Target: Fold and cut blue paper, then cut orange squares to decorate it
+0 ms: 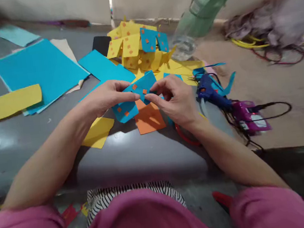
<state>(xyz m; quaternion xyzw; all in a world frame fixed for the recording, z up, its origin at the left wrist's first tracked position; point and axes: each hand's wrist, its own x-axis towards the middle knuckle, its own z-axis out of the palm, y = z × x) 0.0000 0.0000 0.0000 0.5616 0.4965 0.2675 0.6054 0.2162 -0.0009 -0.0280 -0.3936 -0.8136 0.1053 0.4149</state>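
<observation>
Between my two hands is a blue paper piece (149, 78) with small orange squares on it. My left hand (113, 93) pinches its left part, thumb laid across the front. My right hand (176, 98) has thumb and fingers closed at its right edge, close to one orange square (145, 91). Below the left fingers shows another blue piece with orange squares (125, 111); whether it joins the held one I cannot tell. Under the hands lies an orange paper square (151, 119). A yellow paper scrap (99, 133) rests beneath my left wrist.
Behind the hands stands a yellow paper model (131, 44) with blue panels. Blue sheets (43, 66) and a yellow strip (9, 105) lie left. On the right are a blue glue gun (212, 93), a purple power strip (250, 116) with cables, and a clear bottle (195, 18).
</observation>
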